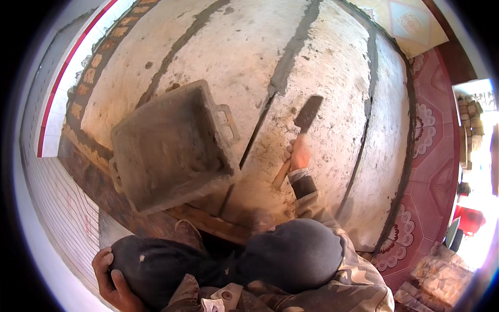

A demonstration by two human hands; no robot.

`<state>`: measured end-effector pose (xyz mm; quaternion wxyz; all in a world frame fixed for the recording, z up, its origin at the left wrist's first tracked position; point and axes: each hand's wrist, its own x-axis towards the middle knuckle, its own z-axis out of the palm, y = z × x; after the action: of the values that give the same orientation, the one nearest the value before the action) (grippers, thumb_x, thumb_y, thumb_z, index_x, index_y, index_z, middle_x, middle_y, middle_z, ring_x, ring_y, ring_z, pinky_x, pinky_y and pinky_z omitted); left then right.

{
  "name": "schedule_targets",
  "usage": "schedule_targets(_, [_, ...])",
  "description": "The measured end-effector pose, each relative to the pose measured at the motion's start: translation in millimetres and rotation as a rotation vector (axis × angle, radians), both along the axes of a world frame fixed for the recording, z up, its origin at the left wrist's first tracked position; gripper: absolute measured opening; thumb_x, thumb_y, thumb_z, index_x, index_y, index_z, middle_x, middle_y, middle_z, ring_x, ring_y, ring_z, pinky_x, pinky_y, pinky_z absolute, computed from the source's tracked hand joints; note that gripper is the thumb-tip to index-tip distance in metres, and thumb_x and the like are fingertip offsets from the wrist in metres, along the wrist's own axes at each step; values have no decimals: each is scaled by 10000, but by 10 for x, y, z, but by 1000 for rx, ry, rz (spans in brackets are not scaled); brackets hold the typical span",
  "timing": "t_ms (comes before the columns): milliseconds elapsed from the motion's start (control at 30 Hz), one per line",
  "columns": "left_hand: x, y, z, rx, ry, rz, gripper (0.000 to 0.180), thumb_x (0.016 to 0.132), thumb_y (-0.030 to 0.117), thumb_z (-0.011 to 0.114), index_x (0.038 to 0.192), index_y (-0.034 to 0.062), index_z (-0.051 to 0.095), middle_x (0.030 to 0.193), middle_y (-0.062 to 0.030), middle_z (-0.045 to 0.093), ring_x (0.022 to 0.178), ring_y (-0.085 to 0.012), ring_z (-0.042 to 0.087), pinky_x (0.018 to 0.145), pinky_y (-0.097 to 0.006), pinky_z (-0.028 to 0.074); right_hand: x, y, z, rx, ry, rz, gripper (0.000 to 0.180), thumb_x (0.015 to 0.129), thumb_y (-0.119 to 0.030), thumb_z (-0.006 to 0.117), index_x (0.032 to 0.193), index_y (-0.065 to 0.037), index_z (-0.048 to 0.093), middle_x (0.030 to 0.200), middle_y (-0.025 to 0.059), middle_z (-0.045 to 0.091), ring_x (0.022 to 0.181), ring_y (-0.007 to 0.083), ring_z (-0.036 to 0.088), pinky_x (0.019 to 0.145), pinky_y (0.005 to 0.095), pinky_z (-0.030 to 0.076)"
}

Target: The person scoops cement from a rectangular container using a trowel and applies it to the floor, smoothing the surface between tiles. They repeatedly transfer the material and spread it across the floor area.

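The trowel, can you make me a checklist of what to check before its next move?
1. Right hand gripping the trowel: ok.
2. Left hand away from the blade: ok, it's on the left knee.
3. Tub close by: ok, on the left.
4. Enough grey mix inside: cannot tell, its depth is unclear.
5. Middle seam filled all along: not ok, its near part is a dark gap.

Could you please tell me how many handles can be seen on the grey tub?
2: a right handle on the side of the tub toward the trowel, and a left handle on the opposite side.
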<state>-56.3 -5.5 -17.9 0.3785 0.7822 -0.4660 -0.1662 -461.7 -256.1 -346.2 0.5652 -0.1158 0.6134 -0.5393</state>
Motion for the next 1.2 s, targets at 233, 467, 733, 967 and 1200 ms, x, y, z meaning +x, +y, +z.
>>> schedule_targets(233, [21,41,13,2,2,15,338,1007,249,514,1156,-39,611,1249,-166,592,1168,-290,551,1063,-411,389,207,15,-289,29,168,159,489,1023,-471,513,906,-3,595,641,26,503,473,155,498,412,336,410])
schedule_targets(467, [-22,118,93,4,-38,41,363,1009,282,513,1153,-40,602,1234,-166,601,1150,-284,555,1053,-415,394,293,-177,-345,55,280,419,568,1014,-499,511,879,34,655,658,95,586,548,211,592,493,356,465])
schedule_targets(733, [-139,-76,22,-33,-334,38,292,913,275,717,1006,3,669,1014,-135,701,910,-257,680,788,-369,557,191,-739,-493,-123,796,617,591,1017,-494,475,868,33,697,663,221,651,643,376,663,668,445,528])
schedule_targets(967, [-96,-126,19,-19,-276,-25,253,933,213,668,1050,-10,644,1048,-151,666,982,-270,643,875,-381,508,134,-867,-254,96,1,261,469,997,-479,542,901,-24,600,671,76,564,485,207,525,435,383,450])
schedule_targets(1200, [-91,-176,10,34,39,-4,351,1014,272,506,1150,-36,605,1224,-167,599,1150,-288,553,1050,-416,394,167,0,-323,186,-65,347,448,1008,-485,538,874,-59,574,680,55,554,510,195,537,444,367,454])
